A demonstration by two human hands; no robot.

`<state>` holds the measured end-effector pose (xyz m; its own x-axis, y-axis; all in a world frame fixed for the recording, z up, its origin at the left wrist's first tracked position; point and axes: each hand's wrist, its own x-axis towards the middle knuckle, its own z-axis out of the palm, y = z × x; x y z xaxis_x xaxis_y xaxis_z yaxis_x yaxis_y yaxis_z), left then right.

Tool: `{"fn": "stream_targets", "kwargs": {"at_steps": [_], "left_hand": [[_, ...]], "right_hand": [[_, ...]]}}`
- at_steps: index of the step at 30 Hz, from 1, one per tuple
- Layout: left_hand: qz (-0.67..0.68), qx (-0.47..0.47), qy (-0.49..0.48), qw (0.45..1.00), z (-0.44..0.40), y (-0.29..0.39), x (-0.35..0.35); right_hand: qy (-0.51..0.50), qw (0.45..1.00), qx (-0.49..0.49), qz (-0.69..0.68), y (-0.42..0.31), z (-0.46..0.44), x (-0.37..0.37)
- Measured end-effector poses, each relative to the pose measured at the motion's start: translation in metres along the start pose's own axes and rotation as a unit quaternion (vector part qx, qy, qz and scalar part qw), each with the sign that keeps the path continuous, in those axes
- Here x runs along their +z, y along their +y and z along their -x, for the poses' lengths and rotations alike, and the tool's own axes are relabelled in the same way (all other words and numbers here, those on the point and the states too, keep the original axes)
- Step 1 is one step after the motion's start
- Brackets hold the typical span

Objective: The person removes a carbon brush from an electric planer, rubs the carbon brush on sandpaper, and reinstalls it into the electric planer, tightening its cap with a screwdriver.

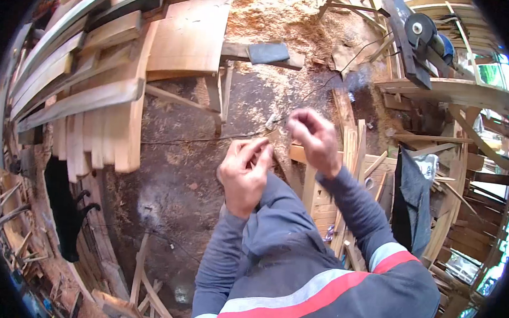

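In front of my lap, my left hand is raised with thumb and fingertips brought together. Whatever sits in that pinch, if anything, is too small to make out. To the right and slightly farther forward, my right hand is closed, its fingers curled and a little blurred by motion. Its contents, if any, are hidden too. The two hands are apart from each other. Beyond them, on the dark floor, lies a small pale scrap.
Stacked boards and a wide panel fill the left. A grey-blue block rests on a plank ahead. A machine with a dark disc stands at upper right. Dark cloth hangs right. Sawdust and a thin cable cross the floor.
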<state>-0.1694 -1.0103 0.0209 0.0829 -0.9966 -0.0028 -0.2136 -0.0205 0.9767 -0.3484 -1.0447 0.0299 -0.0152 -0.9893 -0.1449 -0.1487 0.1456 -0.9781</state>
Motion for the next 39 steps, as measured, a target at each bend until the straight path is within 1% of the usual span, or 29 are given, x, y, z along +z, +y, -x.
{"fn": "stream_targets", "kwargs": {"at_steps": [1,2,3,4,5,6,7,8,9,10,12,14,17,18,20,22,24,28,30,31,32,34,35,36,38,39], "left_hand": [[-0.018,0.029,0.019,0.999,-0.022,-0.022,0.015],[-0.045,-0.001,0.005,0.999,-0.043,-0.035,0.030],[-0.124,0.060,0.006,0.990,-0.067,-0.058,0.049],[-0.203,0.116,0.003,0.972,-0.083,-0.079,0.066],[-0.200,0.102,0.008,0.974,-0.092,-0.086,0.077],[-0.281,0.119,0.000,0.952,-0.112,-0.090,0.092],[-0.360,0.132,-0.017,0.923,-0.129,-0.096,0.103],[-0.355,0.120,-0.020,0.927,-0.138,-0.104,0.112],[-0.377,0.122,-0.025,0.918,-0.147,-0.110,0.120],[-0.399,0.124,-0.026,0.908,-0.156,-0.115,0.127],[-0.399,0.103,-0.029,0.911,-0.164,-0.124,0.134],[-0.442,0.088,-0.040,0.892,-0.167,-0.132,0.138],[-0.448,0.077,-0.021,0.890,-0.167,-0.132,0.140],[-0.452,0.078,-0.016,0.888,-0.168,-0.132,0.141],[-0.447,0.074,0.000,0.892,-0.171,-0.137,0.142],[-0.414,0.102,0.024,0.904,-0.176,-0.145,0.142],[-0.411,0.108,0.025,0.905,-0.177,-0.148,0.140],[-0.409,0.116,0.025,0.905,-0.177,-0.147,0.137],[-0.405,0.115,0.025,0.907,-0.176,-0.147,0.136],[-0.400,0.115,0.024,0.909,-0.176,-0.147,0.136],[-0.398,0.115,0.021,0.910,-0.175,-0.146,0.137],[-0.397,0.108,0.033,0.911,-0.176,-0.144,0.138],[-0.397,0.110,0.035,0.911,-0.178,-0.144,0.137],[-0.396,0.107,0.031,0.911,-0.178,-0.144,0.136],[-0.392,0.103,0.021,0.914,-0.175,-0.142,0.135],[-0.389,0.110,0.012,0.915,-0.174,-0.142,0.133]], "right_hand": [[0.000,0.991,-0.073,0.109,0.008,-0.036,-0.011],[0.008,0.945,-0.183,0.271,0.016,-0.075,-0.022],[0.002,0.908,-0.250,0.335,0.020,-0.109,-0.027],[-0.037,0.877,-0.283,0.385,0.024,-0.140,-0.032],[-0.065,0.861,-0.286,0.415,0.035,-0.160,-0.034],[-0.090,0.839,-0.303,0.443,0.041,-0.191,-0.033],[-0.099,0.836,-0.306,0.445,0.048,-0.217,-0.033],[-0.127,0.813,-0.313,0.474,0.058,-0.232,-0.037],[-0.156,0.788,-0.320,0.502,0.064,-0.242,-0.038],[-0.168,0.787,-0.315,0.504,0.069,-0.252,-0.039],[-0.197,0.766,-0.332,0.514,0.074,-0.267,-0.038],[-0.222,0.759,-0.323,0.521,0.076,-0.278,-0.035],[-0.239,0.730,-0.330,0.549,0.079,-0.286,-0.031],[-0.247,0.729,-0.329,0.547,0.080,-0.288,-0.031],[-0.256,0.724,-0.371,0.522,0.083,-0.293,-0.033],[-0.271,0.723,-0.366,0.520,0.086,-0.295,-0.034],[-0.267,0.735,-0.369,0.502,0.087,-0.294,-0.034],[-0.285,0.726,-0.348,0.519,0.082,-0.300,-0.034],[-0.299,0.722,-0.398,0.481,0.085,-0.297,-0.033],[-0.307,0.726,-0.375,0.488,0.081,-0.297,-0.033],[-0.307,0.726,-0.371,0.490,0.080,-0.297,-0.035],[-0.311,0.725,-0.321,0.523,0.079,-0.303,-0.037],[-0.327,0.720,-0.348,0.503,0.078,-0.298,-0.036],[-0.319,0.720,-0.378,0.487,0.079,-0.293,-0.034],[-0.304,0.732,-0.316,0.522,0.081,-0.300,-0.043],[-0.287,0.736,-0.342,0.509,0.083,-0.304,-0.044]]}}
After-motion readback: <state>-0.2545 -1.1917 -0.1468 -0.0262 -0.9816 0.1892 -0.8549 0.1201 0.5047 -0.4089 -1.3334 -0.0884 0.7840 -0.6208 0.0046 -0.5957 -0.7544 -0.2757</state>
